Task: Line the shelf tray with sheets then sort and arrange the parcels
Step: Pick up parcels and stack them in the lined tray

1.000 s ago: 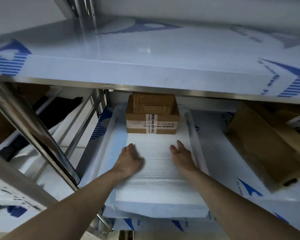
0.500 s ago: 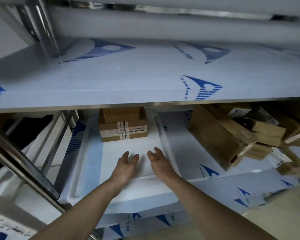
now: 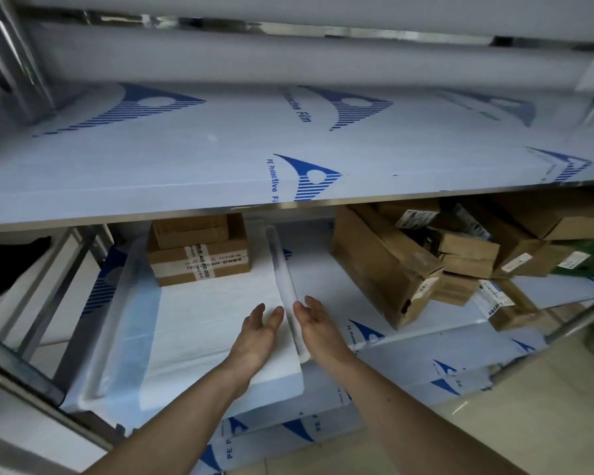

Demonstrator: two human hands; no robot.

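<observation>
We see two arms and two hands. Our left hand (image 3: 258, 332) has nothing on it: no glove, no ring that we can see. Our right hand (image 3: 318, 329) is bare too. Both arms are bare from the wrist all the way down to the edge of the picture, so no sleeve shows on either one. We see no watch and no band on the wrists. We can see the backs of the hands and the fingers. The nails are too small for us to tell much about them. The rest of the body is out of the picture.
</observation>
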